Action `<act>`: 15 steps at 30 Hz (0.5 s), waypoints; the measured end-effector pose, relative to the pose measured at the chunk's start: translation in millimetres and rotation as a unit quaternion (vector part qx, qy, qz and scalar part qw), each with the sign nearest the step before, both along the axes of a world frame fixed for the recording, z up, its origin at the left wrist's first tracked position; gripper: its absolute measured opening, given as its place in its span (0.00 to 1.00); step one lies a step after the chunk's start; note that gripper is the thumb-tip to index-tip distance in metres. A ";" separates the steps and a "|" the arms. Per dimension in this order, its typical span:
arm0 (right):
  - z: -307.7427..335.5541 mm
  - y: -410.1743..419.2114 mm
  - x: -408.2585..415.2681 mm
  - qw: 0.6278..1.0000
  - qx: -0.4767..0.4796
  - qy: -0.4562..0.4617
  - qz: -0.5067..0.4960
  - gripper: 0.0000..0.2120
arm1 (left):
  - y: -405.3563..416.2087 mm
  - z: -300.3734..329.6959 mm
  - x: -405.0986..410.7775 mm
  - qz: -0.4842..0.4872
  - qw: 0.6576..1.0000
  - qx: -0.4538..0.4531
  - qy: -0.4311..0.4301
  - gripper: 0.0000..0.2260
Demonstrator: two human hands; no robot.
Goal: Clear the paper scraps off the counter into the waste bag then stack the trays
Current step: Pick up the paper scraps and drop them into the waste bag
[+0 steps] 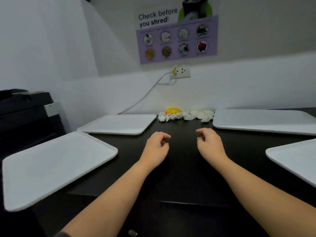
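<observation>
Both hands hover over the middle of the dark counter [181,168], probably because the next step is to reach for the scraps. The left hand [156,147] and the right hand [209,144] have loosely curled fingers and hold nothing. The heap of crumpled white paper scraps [186,115] lies at the back edge of the counter, against the wall, with one yellow wrapper [173,110] on it; single scraps I cannot count. Four flat white plastic trays lie around the free middle: one at the near left edge [56,166], one at the back left [119,124], one at the back right [263,120], one at the near right edge [297,159]. The waste bag is not visible. I judge the clearing is not yet begun.
</observation>
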State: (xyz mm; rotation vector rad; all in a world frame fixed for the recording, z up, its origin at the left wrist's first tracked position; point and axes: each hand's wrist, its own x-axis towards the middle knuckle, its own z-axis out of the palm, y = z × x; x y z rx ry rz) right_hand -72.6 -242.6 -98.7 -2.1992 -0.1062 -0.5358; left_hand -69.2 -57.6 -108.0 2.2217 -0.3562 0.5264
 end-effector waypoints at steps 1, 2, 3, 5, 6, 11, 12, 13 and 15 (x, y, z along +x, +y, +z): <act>-0.3 -4.9 7.9 1.000 0.009 0.000 -0.012 0.16 | -6.2 -1.4 11.7 -0.005 1.000 0.012 0.008 0.12; -0.6 -8.4 15.8 1.000 0.009 0.000 -0.018 0.16 | -11.7 -2.1 22.8 -0.009 1.000 0.025 0.013 0.12; -0.9 -11.0 24.2 1.000 0.003 0.001 -0.021 0.16 | -16.2 -2.5 33.6 -0.012 0.999 0.038 0.013 0.13; -1.4 -15.0 41.0 1.000 -0.004 0.003 -0.025 0.17 | -23.4 -2.3 54.4 -0.010 0.999 0.052 0.007 0.13; -2.1 -16.7 50.1 1.000 -0.004 0.003 -0.029 0.17 | -26.6 -2.3 64.7 -0.007 0.999 0.050 0.006 0.13; -4.1 -27.1 99.0 0.999 -0.003 0.004 -0.050 0.17 | -44.4 -3.8 121.6 0.002 0.999 0.038 0.012 0.13; -4.4 -29.0 108.8 0.998 -0.005 0.003 -0.056 0.17 | -47.4 -3.6 132.2 0.000 0.999 0.040 0.008 0.13; -5.0 -30.8 118.7 0.998 -0.007 0.001 -0.063 0.17 | -49.9 -3.7 142.7 -0.002 0.999 0.045 0.004 0.14; -6.6 -33.2 138.0 0.997 -0.018 -0.001 -0.073 0.17 | -54.1 -5.1 163.9 -0.005 0.998 0.064 0.001 0.14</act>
